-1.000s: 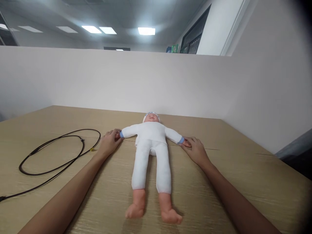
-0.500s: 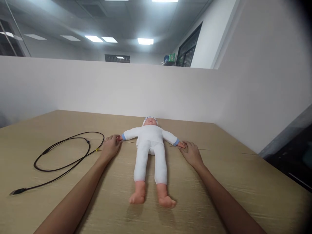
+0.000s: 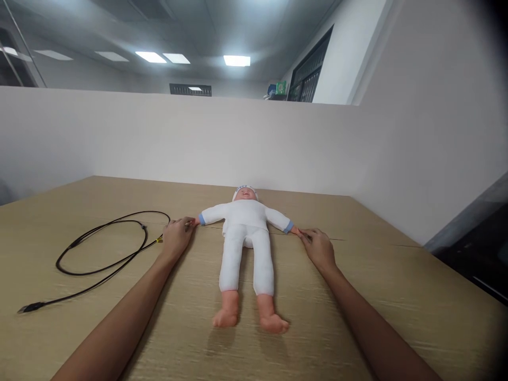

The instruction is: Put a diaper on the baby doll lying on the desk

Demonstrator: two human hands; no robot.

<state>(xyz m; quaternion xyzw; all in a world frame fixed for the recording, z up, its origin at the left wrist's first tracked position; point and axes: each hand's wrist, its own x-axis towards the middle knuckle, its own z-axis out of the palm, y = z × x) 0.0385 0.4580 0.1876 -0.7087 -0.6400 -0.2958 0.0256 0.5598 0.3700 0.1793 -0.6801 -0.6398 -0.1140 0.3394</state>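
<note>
A baby doll (image 3: 246, 217) in a white suit with blue cuffs and a white cap lies on its back on the wooden table. Its head points away from me, its bare feet lie towards me, and both arms are spread out sideways. My left hand (image 3: 177, 238) is closed on the doll's hand at the left, the fingers pinching it. On the other side my right hand (image 3: 319, 248) pinches the doll's other hand between thumb and fingers. Both of my forearms reach in from the bottom corners, one on each side of the doll.
A black cable (image 3: 115, 264) lies loosely coiled left of my left arm, with a plug at its near end and a yellow tag close to my left hand. The wooden table (image 3: 254, 360) ends at a pale partition (image 3: 222, 137) behind the doll.
My right hand has shifted slightly outward and its fingers have drawn together on the doll's hand. My left fingers have curled a little more. The view has tilted slightly; the doll stays lying.
</note>
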